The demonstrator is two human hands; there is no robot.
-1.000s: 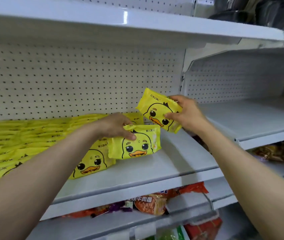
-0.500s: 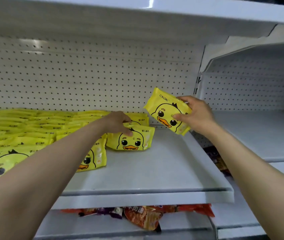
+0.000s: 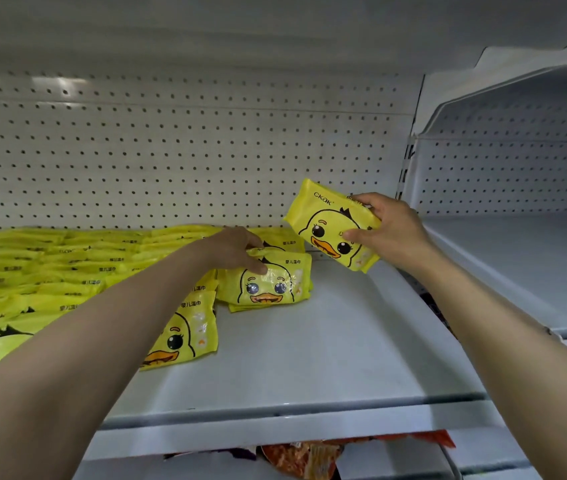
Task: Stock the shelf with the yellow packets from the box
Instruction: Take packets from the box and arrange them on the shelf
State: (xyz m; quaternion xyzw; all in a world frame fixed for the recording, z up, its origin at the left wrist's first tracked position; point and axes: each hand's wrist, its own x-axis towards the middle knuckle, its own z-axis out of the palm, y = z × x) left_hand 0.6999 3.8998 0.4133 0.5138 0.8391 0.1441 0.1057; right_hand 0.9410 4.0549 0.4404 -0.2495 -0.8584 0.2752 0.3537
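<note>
Well along: shelf [image 3: 309, 358] left end packed with yellow packets [image 3: 50, 271], right end bare; left hand [image 3: 237, 249] gripping a shelved packet [image 3: 268, 282], right hand [image 3: 391, 230] clamped on another packet [image 3: 323, 223] aloft.

- The yellow packet [image 3: 323, 233] above the shelf [image 3: 309, 358] is glossy plastic film, smooth, with printed duck art.
- The packet on the shelf [image 3: 268, 282] is crinkled, shiny film that catches glare.
- The shelf looks like painted metal, smooth with a soft sheen.
- The back panel [image 3: 185, 150] behind the shelf is matt perforated sheet.
</note>
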